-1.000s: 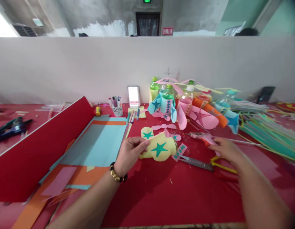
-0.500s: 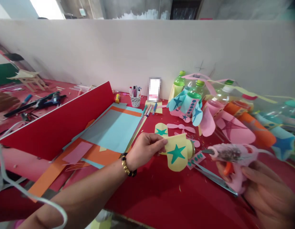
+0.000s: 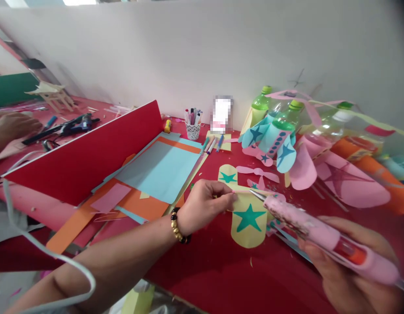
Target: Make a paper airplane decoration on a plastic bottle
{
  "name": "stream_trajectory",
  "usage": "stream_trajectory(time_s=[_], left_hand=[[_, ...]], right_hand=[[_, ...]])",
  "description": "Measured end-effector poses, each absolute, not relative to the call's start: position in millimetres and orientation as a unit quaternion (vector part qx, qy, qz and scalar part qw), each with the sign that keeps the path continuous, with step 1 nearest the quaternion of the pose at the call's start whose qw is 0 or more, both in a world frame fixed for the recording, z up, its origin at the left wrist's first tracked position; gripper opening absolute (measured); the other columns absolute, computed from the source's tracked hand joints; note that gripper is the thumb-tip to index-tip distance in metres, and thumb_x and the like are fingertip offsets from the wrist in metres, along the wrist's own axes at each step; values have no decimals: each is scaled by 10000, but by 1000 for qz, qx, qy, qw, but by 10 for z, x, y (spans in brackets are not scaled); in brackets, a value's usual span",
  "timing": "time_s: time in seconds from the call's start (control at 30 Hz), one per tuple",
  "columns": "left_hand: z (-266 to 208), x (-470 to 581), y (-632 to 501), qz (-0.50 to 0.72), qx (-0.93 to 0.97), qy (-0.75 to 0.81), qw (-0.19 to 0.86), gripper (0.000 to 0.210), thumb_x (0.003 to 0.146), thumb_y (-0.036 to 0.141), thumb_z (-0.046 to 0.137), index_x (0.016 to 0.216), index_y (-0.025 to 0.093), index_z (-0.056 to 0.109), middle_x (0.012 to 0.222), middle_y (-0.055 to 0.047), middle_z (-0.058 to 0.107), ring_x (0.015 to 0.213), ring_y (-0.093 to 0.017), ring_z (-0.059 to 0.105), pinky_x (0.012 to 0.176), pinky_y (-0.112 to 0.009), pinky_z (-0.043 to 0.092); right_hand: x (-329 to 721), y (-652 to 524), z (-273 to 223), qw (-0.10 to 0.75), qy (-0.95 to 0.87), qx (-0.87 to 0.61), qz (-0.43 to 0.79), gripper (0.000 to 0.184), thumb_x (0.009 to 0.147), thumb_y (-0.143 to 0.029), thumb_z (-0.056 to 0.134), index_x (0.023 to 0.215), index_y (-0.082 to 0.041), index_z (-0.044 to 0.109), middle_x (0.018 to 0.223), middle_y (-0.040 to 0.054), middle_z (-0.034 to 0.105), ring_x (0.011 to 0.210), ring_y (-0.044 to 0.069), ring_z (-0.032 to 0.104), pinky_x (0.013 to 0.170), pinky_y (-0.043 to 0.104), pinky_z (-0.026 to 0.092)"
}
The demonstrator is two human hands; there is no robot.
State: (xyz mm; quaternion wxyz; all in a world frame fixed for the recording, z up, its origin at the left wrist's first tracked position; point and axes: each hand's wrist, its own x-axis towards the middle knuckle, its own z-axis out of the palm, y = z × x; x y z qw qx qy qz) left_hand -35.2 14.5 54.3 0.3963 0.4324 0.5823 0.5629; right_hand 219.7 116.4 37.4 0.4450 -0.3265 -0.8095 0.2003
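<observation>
Well, closed hands [image 3: 205, 205] [image 3: 355, 288] on paper [image 3: 249, 220], glue-gun [image 3: 319, 233]

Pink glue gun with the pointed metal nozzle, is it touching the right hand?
Touching. The head view shows the right hand gripping the pink glue gun, with the hand visible on both sides of its body.

The right hand [image 3: 352, 285] hides the handles of the scissors [image 3: 295, 245], and the phone [image 3: 222, 114] is blurred.

Patterned pen cup [image 3: 193, 130], red divider [image 3: 100, 152], wooden model [image 3: 53, 92]
</observation>
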Motion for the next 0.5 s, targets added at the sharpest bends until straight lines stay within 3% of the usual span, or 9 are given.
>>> stream_trajectory(time_s=[0.23,0.5], left_hand=[[537,-327,132,558,451,603,348,258,851,270,595,648,115,633,601,-20,626,552,-70,513,537,-180,404],[509,-314,132,549,454,613,342,269,856,313,604,682,113,655,614,-23,629,555,-74,512,528,-182,400]], right_hand=[[2247,1251,315,371,-879,-247,172,398,744,-362,731,1101,-212,637,929,74,706,697,204,710,562,242,591],[2331,1308,210,354,-889,-234,173,452,754,-384,736,1157,-214,625,977,83,714,707,207,723,571,238,605]])
